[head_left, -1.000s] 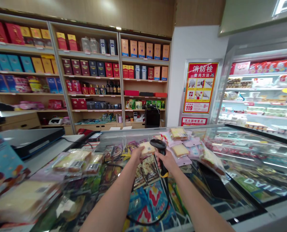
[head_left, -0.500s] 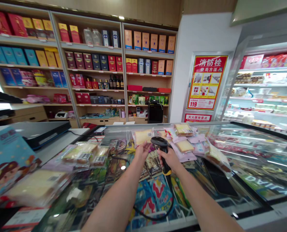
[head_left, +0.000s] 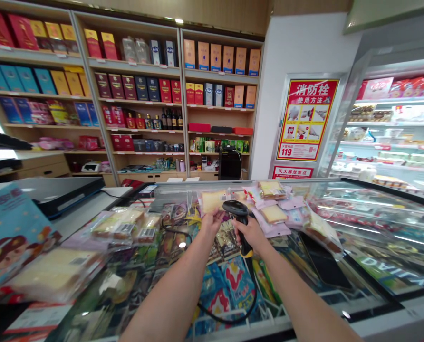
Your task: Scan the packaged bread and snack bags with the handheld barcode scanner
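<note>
- Okay, our right hand (head_left: 249, 233) has its grip wrapped around a black barcode scanner (head_left: 236, 207), cable (head_left: 252, 304) looping toward us.
- Our left hand (head_left: 212, 223), fingers part-curled, is at the near edge of a wrapped bread pack (head_left: 213, 201); we can't tell if its grip pinches.
- Bread pack's just left of the scanner head, above the glass surface (head_left: 293, 278).
- We see more wrapped bread (head_left: 273, 214) piled right, dark phone (head_left: 324, 261) near.

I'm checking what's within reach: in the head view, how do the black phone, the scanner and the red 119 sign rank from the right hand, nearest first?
1. Scanner: gripped in the right hand.
2. Black phone: lying to the hand's right.
3. Red 119 sign: farthest, ahead and right.
</note>
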A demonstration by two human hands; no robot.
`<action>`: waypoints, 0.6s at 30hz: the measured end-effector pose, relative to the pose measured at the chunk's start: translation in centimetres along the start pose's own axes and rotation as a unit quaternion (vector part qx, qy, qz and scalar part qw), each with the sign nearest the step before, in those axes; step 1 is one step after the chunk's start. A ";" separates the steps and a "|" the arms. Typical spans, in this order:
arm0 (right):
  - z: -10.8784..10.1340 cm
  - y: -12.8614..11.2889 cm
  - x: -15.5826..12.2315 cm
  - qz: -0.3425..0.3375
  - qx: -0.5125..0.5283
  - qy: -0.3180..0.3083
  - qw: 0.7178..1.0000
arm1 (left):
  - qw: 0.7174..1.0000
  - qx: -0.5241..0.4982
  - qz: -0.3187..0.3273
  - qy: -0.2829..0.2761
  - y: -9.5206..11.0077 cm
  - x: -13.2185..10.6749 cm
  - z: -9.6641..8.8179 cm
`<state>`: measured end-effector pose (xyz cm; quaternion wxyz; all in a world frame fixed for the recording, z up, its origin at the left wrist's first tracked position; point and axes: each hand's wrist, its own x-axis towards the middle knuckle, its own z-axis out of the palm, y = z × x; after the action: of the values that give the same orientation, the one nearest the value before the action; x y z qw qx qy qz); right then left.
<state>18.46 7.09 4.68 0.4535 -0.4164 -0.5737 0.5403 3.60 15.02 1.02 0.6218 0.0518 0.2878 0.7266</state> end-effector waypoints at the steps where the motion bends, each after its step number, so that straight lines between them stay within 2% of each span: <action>1: 0.0 -0.1 -0.1 -0.001 0.002 0.001 1.000 | 1.000 -0.002 0.000 -0.001 0.0 0.0 0.0; 10: 0.2 -0.3 -0.4 -0.005 0.023 -0.002 1.000 | 1.000 0.000 0.001 -0.001 0.1 -1.0 0.4; 14: 0.0 -0.4 -0.4 0.000 0.033 -0.009 0.999 | 0.999 0.040 0.005 -0.011 0.1 -1.9 0.6; 18: 0.3 -0.6 -0.4 0.015 0.065 -0.049 0.997 | 0.995 0.093 0.016 -0.003 1.5 -3.1 0.6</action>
<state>18.32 6.60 5.23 0.4429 -0.3681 -0.5526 0.6025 3.26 12.25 3.15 0.6033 0.1168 0.3514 0.7063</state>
